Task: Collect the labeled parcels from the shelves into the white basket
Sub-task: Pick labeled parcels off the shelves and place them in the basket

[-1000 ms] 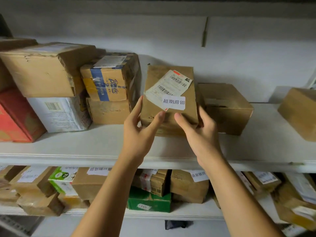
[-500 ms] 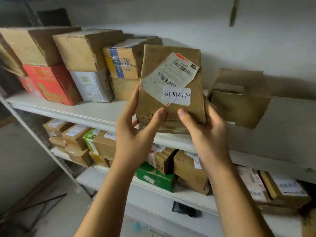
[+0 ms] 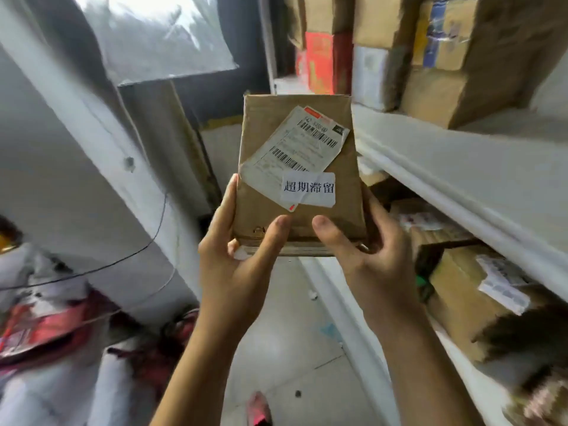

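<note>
1 brown cardboard parcel (image 3: 298,216) is held upright in the air by 2 hands, just left of the white upper shelf (image 3: 461,167) and touching neither it nor the floor below. The left hand (image 3: 233,272) grips the lower left corner, thumb pressed on the front and fingers wrapped along the side edge. The right hand (image 3: 368,265) grips the lower right corner, thumb on the front and fingers curled behind. The parcel's face carries 2 stickers: 1 tilted shipping label (image 3: 295,149) with 2 barcodes, and 1 white strip (image 3: 309,189) bearing 4 printed characters that overlaps the label's lower edge. On the upper shelf stand 1 red box (image 3: 319,63), 1 white box (image 3: 368,75) and several brown ones, too blurred to count.
</note>
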